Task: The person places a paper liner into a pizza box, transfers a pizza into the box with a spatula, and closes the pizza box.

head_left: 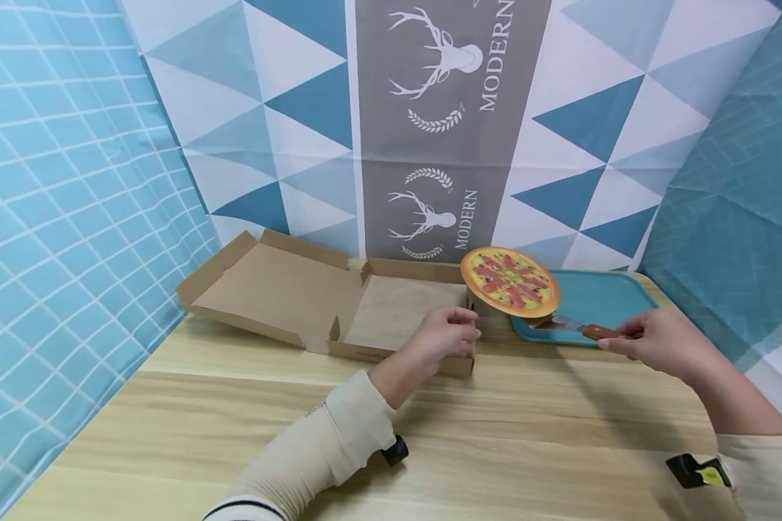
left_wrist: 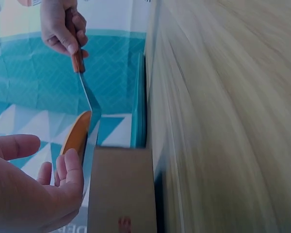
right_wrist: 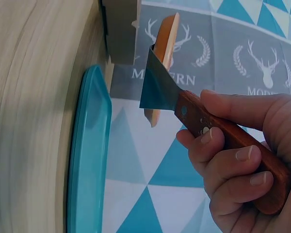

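Note:
My right hand [head_left: 665, 344] grips the wooden handle [right_wrist: 233, 141] of a metal spatula [head_left: 568, 323]. On the blade lies a round toy-like pizza [head_left: 511, 282] with an orange crust, raised above the table and tilted. It overlaps the right edge of the open cardboard pizza box [head_left: 391, 351] and the near corner of the tray in the head view. My left hand [head_left: 439, 336] hovers over the box's front right part, its fingers loosely bent and holding nothing. In the left wrist view, those fingers overlap the pizza's edge.
A teal tray [head_left: 602, 293] lies on the wooden table [head_left: 528, 434] at the back right. The box lid [head_left: 274, 286] is folded open to the left. Patterned cloth walls [head_left: 430, 145] stand behind and on both sides.

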A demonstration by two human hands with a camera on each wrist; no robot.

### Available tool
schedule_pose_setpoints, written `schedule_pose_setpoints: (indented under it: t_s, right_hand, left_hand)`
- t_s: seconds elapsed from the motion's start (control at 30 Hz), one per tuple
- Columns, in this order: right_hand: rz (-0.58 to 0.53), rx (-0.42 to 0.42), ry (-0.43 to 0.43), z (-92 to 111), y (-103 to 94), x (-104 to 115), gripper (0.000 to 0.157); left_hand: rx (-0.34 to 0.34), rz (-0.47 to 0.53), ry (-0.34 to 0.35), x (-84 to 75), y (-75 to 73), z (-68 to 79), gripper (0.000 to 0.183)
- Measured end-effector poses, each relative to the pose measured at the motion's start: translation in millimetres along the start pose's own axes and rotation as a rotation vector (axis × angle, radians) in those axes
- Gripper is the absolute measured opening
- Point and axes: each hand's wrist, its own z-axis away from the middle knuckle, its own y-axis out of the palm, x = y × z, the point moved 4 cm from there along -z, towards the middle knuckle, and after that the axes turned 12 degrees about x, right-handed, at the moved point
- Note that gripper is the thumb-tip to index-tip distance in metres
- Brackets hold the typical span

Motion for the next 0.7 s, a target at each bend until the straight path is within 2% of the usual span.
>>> schedule_pose_setpoints:
  t_s: [0.2, 0.47, 0.7]
  right_hand:
    - [0.012, 0.013, -0.032, -4, 1.6, 14, 0.042]
    - [0.013, 0.014, -0.103, -7, 8.5, 33, 0.036]
    - [-0.001, 0.031, -0.112, -12, 14.6, 47, 0.035]
  left_hand:
    - [-0.026, 0.005, 0.018, -1.1, -22.0, 11.8, 0.033]
    - [-0.057, -0.015, 0.026, -6.2, -44.0, 24.9, 0.032]
    - [-0.091, -0.027, 0.019, -2.2, -62.5, 34.2, 0.032]
